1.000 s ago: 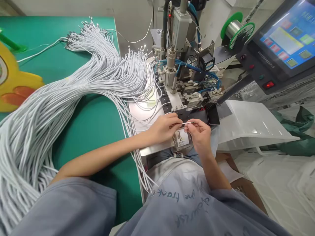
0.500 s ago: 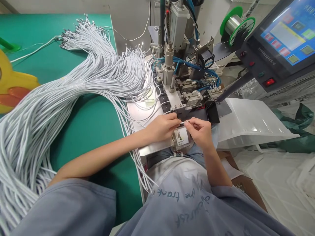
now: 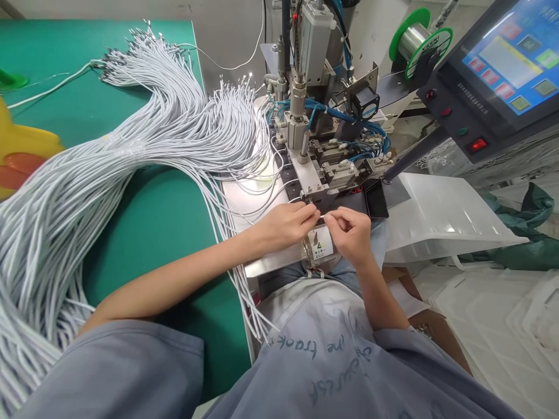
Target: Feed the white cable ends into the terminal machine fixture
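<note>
At the front edge of the machine (image 3: 301,151), my two hands pinch one thin white cable (image 3: 322,216) between them. My left hand (image 3: 293,223) is closed on it from the left, fingertips close below the machine's metal block. From the right, my right hand (image 3: 351,231) grips the same cable with thumb and forefinger. Only a short piece of it shows between the fingertips; its end is hidden. Just under the hands is a clear box with a white label (image 3: 321,241). Several white cables run from the big bundle (image 3: 131,151) toward the machine.
A green mat (image 3: 166,227) lies under the bundle on the left, beside a yellow toy-like object (image 3: 30,148). To the right stand a lit touch screen (image 3: 515,64), a spool of metal wire (image 3: 417,43) and a white plastic sheet (image 3: 454,215).
My right hand has shifted slightly left, closer to my left hand, so less of the cable shows between them. The whole view has also drifted a little left.
</note>
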`<act>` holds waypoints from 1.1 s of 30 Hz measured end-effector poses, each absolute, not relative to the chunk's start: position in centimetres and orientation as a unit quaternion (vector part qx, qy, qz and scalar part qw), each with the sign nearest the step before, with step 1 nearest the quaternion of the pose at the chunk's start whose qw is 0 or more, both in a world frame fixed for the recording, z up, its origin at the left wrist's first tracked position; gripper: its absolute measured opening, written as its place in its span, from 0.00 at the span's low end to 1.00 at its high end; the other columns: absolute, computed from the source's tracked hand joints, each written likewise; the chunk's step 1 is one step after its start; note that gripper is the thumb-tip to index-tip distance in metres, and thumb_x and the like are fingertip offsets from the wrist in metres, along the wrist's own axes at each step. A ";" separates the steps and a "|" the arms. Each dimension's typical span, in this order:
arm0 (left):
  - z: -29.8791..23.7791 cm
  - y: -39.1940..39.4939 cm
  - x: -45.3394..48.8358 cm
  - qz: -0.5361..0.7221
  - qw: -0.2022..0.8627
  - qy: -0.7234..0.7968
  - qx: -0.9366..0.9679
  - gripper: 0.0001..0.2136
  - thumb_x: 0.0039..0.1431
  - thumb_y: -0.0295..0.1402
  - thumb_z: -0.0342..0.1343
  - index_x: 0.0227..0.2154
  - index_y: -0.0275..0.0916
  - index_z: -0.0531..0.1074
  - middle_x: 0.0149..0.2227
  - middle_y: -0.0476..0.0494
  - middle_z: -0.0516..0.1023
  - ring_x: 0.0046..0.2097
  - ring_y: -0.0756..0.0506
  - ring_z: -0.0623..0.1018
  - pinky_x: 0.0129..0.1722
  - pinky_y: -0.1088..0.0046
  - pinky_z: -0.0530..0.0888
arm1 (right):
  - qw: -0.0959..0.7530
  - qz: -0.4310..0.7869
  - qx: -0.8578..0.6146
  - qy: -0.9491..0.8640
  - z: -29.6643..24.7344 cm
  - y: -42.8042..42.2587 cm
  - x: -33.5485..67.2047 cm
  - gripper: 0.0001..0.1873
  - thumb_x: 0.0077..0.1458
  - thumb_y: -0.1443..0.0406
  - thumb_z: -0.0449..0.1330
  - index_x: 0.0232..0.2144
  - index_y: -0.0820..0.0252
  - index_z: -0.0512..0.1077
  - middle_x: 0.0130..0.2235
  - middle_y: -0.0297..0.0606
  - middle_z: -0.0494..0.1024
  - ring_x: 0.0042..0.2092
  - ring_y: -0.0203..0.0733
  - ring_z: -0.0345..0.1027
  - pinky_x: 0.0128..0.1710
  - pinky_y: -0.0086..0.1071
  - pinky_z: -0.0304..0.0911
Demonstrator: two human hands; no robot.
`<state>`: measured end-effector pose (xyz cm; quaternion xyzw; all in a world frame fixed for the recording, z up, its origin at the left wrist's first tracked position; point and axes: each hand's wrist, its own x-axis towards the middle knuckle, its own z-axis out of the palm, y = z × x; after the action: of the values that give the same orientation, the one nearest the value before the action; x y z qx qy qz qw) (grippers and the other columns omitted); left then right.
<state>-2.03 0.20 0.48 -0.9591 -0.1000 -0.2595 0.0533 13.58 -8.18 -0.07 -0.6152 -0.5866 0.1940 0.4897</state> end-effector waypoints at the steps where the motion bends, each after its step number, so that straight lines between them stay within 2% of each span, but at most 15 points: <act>1: 0.5 0.2 -2.0 -0.260 0.052 -0.104 -0.958 0.14 0.62 0.22 0.40 0.32 0.33 0.72 0.24 0.47 0.68 0.25 0.51 0.67 0.22 0.76 0.63 | 0.485 0.215 -0.606 -0.592 0.0 -8.0 13.9 0.14 0.53 0.65 0.56 0.17 0.59 0.66 0.18 0.27 0.50 0.22 0.32 0.47 0.24 0.31 0.48; 3: 0.3 -0.1 -1.9 -0.276 -0.018 -0.135 -0.951 0.12 0.61 0.24 0.43 0.30 0.34 0.73 0.24 0.47 0.69 0.25 0.52 0.68 0.22 0.77 0.62 | 0.493 0.229 -0.595 -0.592 -0.2 -7.8 14.0 0.14 0.53 0.65 0.56 0.16 0.59 0.66 0.18 0.27 0.50 0.22 0.32 0.47 0.24 0.31 0.48; 7: -0.4 -1.0 -1.3 -0.306 -0.275 -0.217 -0.885 0.08 0.58 0.27 0.50 0.28 0.34 0.73 0.25 0.49 0.70 0.26 0.54 0.70 0.26 0.80 0.66 | 0.556 0.189 -0.588 -0.557 -1.0 -7.5 13.1 0.13 0.52 0.66 0.57 0.18 0.60 0.68 0.18 0.27 0.50 0.22 0.32 0.47 0.23 0.31 0.48; 9: -0.8 -0.9 -1.1 -0.299 -0.320 -0.218 -0.872 0.08 0.59 0.27 0.49 0.31 0.34 0.74 0.25 0.49 0.70 0.28 0.53 0.71 0.28 0.80 0.67 | 0.575 0.178 -0.592 -0.536 -1.7 -7.3 12.8 0.12 0.53 0.66 0.57 0.19 0.60 0.70 0.18 0.27 0.51 0.22 0.32 0.47 0.23 0.30 0.49; 12: -1.4 -0.1 -1.1 -0.234 -0.256 -0.199 -0.917 0.11 0.61 0.26 0.45 0.36 0.34 0.74 0.28 0.46 0.70 0.29 0.52 0.71 0.28 0.79 0.67 | 0.564 0.201 -0.610 -0.519 -2.9 -7.0 13.4 0.10 0.53 0.64 0.57 0.22 0.61 0.73 0.19 0.29 0.57 0.23 0.32 0.52 0.24 0.30 0.53; 15: -1.9 0.9 -1.2 -0.131 -0.148 -0.219 -0.956 0.13 0.61 0.25 0.43 0.36 0.33 0.73 0.31 0.44 0.70 0.28 0.51 0.70 0.27 0.77 0.66 | 0.542 0.268 -0.628 -0.490 -4.3 -6.4 14.9 0.10 0.53 0.63 0.55 0.27 0.61 0.75 0.26 0.35 0.72 0.30 0.36 0.64 0.31 0.31 0.61; 17: -2.3 1.2 -1.2 -0.079 -0.107 -0.227 -0.965 0.13 0.61 0.24 0.42 0.37 0.32 0.73 0.32 0.43 0.71 0.27 0.51 0.71 0.27 0.76 0.67 | 0.536 0.319 -0.634 -0.457 -5.2 -5.9 15.8 0.10 0.51 0.62 0.56 0.29 0.62 0.74 0.30 0.38 0.76 0.33 0.38 0.67 0.34 0.33 0.63; 22: -3.1 1.4 -1.1 -0.045 -0.082 -0.214 -0.972 0.13 0.61 0.23 0.41 0.40 0.31 0.71 0.35 0.41 0.71 0.32 0.49 0.74 0.31 0.75 0.71 | 0.515 0.421 -0.624 -0.410 -6.2 -4.9 15.9 0.08 0.45 0.61 0.59 0.25 0.60 0.72 0.24 0.34 0.73 0.27 0.36 0.64 0.30 0.31 0.62; 27: -3.1 1.3 -1.3 -0.047 -0.043 -0.190 -0.980 0.15 0.60 0.22 0.41 0.46 0.30 0.68 0.35 0.40 0.70 0.33 0.48 0.74 0.31 0.74 0.72 | 0.505 0.446 -0.622 -0.398 -6.0 -4.7 15.6 0.07 0.43 0.61 0.58 0.21 0.60 0.69 0.19 0.29 0.67 0.23 0.33 0.59 0.25 0.29 0.58; 30: -2.6 1.1 -1.3 -0.039 -0.030 -0.173 -0.984 0.18 0.59 0.21 0.42 0.51 0.31 0.65 0.34 0.41 0.69 0.32 0.47 0.74 0.30 0.74 0.71 | 0.498 0.457 -0.616 -0.404 -5.9 -4.7 15.9 0.07 0.43 0.62 0.58 0.20 0.60 0.69 0.19 0.29 0.67 0.24 0.33 0.59 0.25 0.29 0.56; 33: -2.2 0.9 -1.3 -0.028 -0.021 -0.169 -0.985 0.18 0.60 0.23 0.42 0.52 0.32 0.64 0.34 0.41 0.69 0.31 0.47 0.73 0.29 0.73 0.71 | 0.488 0.466 -0.615 -0.408 -5.9 -4.7 16.2 0.06 0.43 0.63 0.59 0.20 0.60 0.70 0.20 0.30 0.68 0.24 0.33 0.59 0.26 0.29 0.56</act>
<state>-1.35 0.91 -2.22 -0.9851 -0.1686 -0.0277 -0.0214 16.16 -4.68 -5.92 -0.6149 -0.4079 0.4662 0.4879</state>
